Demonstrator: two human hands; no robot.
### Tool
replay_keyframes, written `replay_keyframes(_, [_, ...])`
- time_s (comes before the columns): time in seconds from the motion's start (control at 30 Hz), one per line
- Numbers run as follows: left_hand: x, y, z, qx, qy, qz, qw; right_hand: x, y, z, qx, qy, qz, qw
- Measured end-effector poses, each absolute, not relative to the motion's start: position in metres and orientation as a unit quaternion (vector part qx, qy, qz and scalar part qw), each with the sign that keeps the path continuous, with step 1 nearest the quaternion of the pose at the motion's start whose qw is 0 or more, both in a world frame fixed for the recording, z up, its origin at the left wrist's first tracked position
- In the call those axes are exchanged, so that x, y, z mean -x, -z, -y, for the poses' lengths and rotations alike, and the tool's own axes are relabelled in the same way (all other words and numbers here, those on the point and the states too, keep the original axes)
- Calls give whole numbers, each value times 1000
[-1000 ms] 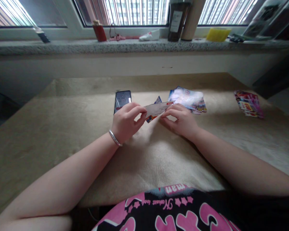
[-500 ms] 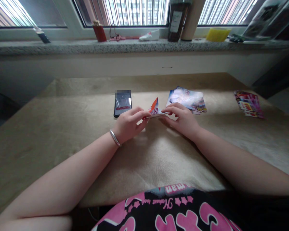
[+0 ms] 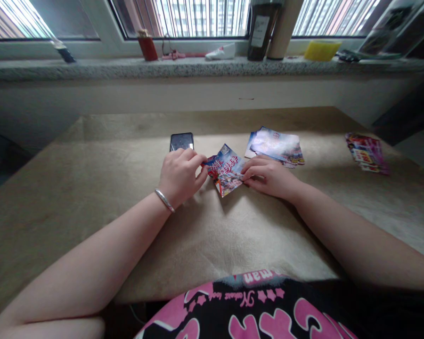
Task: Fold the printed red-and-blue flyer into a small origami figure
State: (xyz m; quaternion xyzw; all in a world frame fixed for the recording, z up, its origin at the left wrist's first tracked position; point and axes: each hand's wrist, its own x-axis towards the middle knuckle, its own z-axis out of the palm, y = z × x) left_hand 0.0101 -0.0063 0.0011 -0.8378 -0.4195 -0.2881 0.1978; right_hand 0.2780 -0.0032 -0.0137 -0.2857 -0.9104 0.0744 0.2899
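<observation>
I see the left hand (image 3: pixel 179 176), a silver metal bangle (image 3: pixel 165 200) on its wrist, with thumb and fingers pinched on the left corner of a blue-and-red, four-sided printed paper leaflet (image 3: pixel 226 170). Left of the leaflet, partly behind that hand, I find a black rectangular phone (image 3: pixel 181 140). The leaflet itself sits between both hands; at its right edge my view shows the right hand (image 3: pixel 268 177) loosely curled, fingertips closed on it. Beyond and right of the leaflet lies an overlapping pile of glossy blue printed sheets (image 3: pixel 277 143); well apart, farther right, I see fanned red-and-pink printed cards (image 3: pixel 365 153).
</observation>
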Motion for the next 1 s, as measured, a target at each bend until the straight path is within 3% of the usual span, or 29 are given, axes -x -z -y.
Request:
replay_keyframes(0.13, [-8, 4, 3, 820, 287, 437, 233, -280, 16, 1, 281, -80, 915, 278])
replay_keyframes(0.47, [-16, -2, 13, 893, 205, 348, 201, -280, 13, 1, 296, -88, 926, 216])
replay_keyframes(0.67, [-22, 3, 16, 945, 142, 279, 96, -279, 11, 2, 298, -86, 927, 210])
replay_keyframes(1.0, [-23, 8, 14, 962, 153, 225, -9, -277, 12, 1, 288, -101, 928, 215])
